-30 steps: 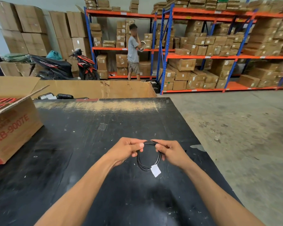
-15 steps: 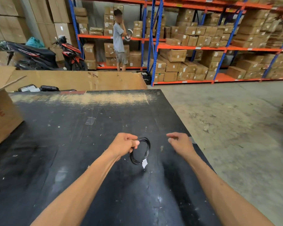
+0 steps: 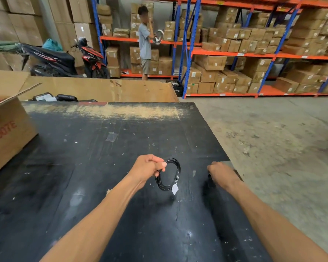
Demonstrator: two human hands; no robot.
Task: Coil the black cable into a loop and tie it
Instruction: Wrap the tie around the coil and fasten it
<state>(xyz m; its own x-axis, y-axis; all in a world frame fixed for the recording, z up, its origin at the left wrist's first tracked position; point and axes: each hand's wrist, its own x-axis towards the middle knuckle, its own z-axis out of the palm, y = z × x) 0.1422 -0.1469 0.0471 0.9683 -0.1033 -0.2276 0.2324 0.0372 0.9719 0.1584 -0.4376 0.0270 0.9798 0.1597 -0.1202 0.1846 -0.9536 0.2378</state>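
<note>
In the lower middle of the frame my left hand [image 3: 148, 167] pinches the black cable [image 3: 169, 174] between thumb and fingers at the upper left of its coil. The coil hangs from this pinch just above the black table [image 3: 83, 167], with a small white tag [image 3: 175, 189] at its bottom. My right hand [image 3: 219, 173] is well apart to the right, at the table edge, curled down on something small and dark; I cannot tell if it grips it. I judge the cable is light, thin and springy, so the turns may open if the pinch gets loose. I would keep hold where all turns cross, and tie near that same place, not at the tag
</note>
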